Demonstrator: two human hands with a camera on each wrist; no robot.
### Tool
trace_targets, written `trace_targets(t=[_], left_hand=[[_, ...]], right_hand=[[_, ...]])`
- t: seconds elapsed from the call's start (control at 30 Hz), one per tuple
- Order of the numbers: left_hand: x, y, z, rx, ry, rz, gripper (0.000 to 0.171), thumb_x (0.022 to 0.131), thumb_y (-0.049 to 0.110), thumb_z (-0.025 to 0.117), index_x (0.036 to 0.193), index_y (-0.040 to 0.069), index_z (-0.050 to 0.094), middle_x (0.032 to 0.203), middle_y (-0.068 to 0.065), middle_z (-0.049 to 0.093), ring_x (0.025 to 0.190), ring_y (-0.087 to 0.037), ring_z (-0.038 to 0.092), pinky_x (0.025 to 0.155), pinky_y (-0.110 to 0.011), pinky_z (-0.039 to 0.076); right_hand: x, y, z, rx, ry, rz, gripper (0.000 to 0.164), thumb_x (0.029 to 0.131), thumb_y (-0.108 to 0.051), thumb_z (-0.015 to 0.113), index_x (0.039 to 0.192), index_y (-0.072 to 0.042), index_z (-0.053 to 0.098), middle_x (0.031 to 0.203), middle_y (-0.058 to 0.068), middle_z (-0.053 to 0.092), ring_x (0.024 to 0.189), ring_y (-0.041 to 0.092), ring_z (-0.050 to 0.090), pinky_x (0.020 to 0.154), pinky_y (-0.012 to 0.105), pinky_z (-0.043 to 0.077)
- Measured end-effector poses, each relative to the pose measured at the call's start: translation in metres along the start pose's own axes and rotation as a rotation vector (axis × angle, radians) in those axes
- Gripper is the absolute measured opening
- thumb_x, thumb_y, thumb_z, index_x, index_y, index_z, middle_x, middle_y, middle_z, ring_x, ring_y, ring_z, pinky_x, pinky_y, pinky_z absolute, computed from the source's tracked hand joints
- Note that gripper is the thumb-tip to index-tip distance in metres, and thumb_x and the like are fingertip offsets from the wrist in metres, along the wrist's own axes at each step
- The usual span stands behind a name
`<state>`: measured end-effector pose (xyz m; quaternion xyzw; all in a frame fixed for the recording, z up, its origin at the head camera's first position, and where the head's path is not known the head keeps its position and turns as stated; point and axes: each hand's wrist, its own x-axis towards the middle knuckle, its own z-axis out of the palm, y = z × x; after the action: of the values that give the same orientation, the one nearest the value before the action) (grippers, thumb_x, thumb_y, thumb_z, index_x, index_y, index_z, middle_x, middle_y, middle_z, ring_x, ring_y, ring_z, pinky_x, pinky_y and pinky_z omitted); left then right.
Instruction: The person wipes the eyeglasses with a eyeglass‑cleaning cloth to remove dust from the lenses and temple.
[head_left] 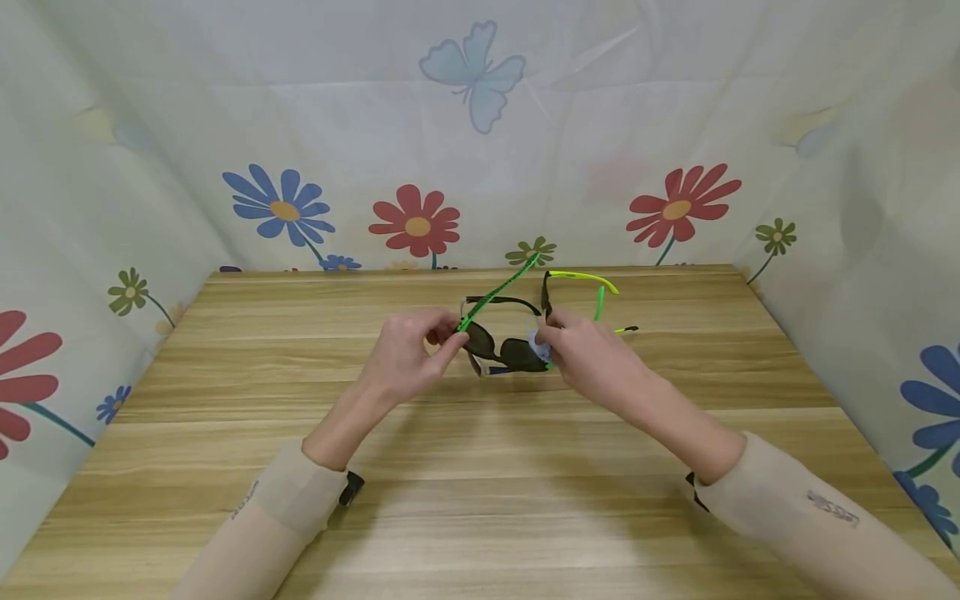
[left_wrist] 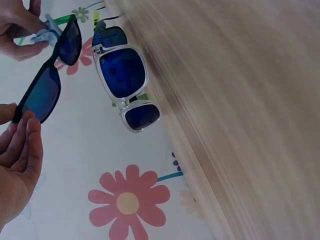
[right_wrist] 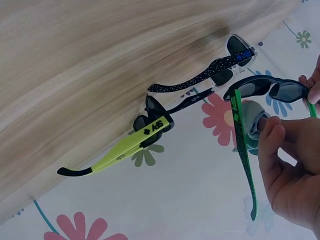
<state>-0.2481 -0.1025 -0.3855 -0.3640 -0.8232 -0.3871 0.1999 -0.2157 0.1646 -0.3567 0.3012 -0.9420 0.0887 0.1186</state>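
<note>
Black-framed sunglasses, speckled green temples, dark lenses, left grip pinching one end, right grip pinching pale-blue cloth

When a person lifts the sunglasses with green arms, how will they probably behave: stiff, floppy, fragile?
The green-armed sunglasses seem stiff: their front spans the left hand and right hand without sagging. They are probably light, given their slim build. The long, thin arms stick out and might bend or snag.

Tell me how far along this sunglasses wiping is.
Done: the green-armed sunglasses are lifted, the left hand gripping one end. In hand: the right hand holds a cloth at the other. Left: probably finishing these; whether the clear-framed pair or yellow-armed pair is wiped, I can't tell.
</note>
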Motion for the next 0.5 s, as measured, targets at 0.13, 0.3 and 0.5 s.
trace_targets(t=[0.13,0.3,0.5], left_hand=[[0.0010,0.0012,-0.0006,0.008,-0.003,-0.011,0.010,0.091,0.005,0.079,0.098,-0.001,0.074,0.082,-0.006,0.072,0.071,-0.014,0.065,0.067,-0.034,0.059],[0.0019,0.0021,-0.0007,0.017,0.001,-0.030,0.010,0.091,0.005,0.078,0.098,-0.001,0.074,0.082,-0.005,0.071,0.071,-0.014,0.064,0.067,-0.030,0.058],[0.0019,0.0022,-0.0006,0.025,0.000,-0.042,0.010,0.092,0.006,0.078,0.098,0.000,0.074,0.082,-0.005,0.071,0.071,-0.014,0.064,0.067,-0.028,0.057]], right_hand=[[-0.0028,-0.0012,-0.0003,-0.028,-0.026,-0.007,0.012,0.091,0.006,0.073,0.102,0.001,0.074,0.095,0.011,0.060,0.057,0.018,0.059,0.048,0.025,0.050],[-0.0048,-0.0019,-0.0006,-0.043,-0.053,-0.027,0.008,0.091,0.005,0.073,0.098,0.001,0.073,0.092,0.009,0.061,0.064,0.019,0.063,0.050,0.028,0.053],[-0.0074,-0.0004,-0.0001,-0.045,-0.093,-0.043,0.009,0.089,0.008,0.073,0.091,0.000,0.070,0.084,0.006,0.061,0.064,0.018,0.061,0.052,0.031,0.053]])
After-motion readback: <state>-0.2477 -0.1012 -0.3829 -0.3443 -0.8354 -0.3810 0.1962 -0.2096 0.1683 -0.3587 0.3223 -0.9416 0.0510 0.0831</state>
